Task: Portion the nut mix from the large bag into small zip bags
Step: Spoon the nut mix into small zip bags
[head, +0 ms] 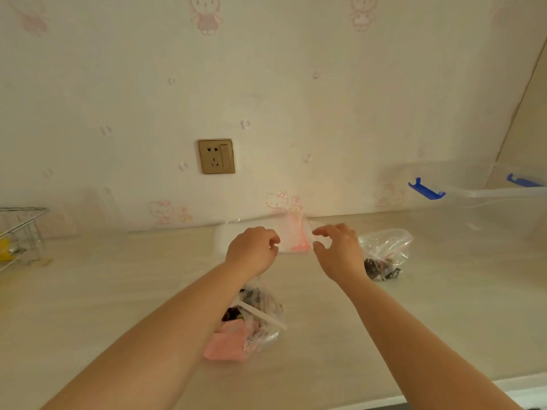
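both hands were out over the bench (103, 306), sharing one small zip bag (296, 235) that hung between them: the left hand (251, 250) had its fingers curled in and pinching the bag's left edge, and the right hand (337, 250) pinched the right edge between thumb and forefinger, its other fingers loosely bent. the bag was clear with pink print, appeared empty, and its long axis ran roughly left to right from one set of fingers to the other, with what seemed to be the zip strip rising at the right-hand fingers; whether the mouth was parted could not be told. that was the relation the next move probably turned on: the mouth lay nearer the right fingers, so that hand looked better placed to pull it open while the left steadied. the large bag (260, 315) of nut mix lay nearer the body than the fingers, partly under the left forearm, touching a pink packet (228, 341). beyond and just right of the right-hand fingers sat one filled bag (384, 255). counted: one bag in hand, one filled, one large bag, plus what looked like a flat stack of spare bags (233, 238) past the left fingers.
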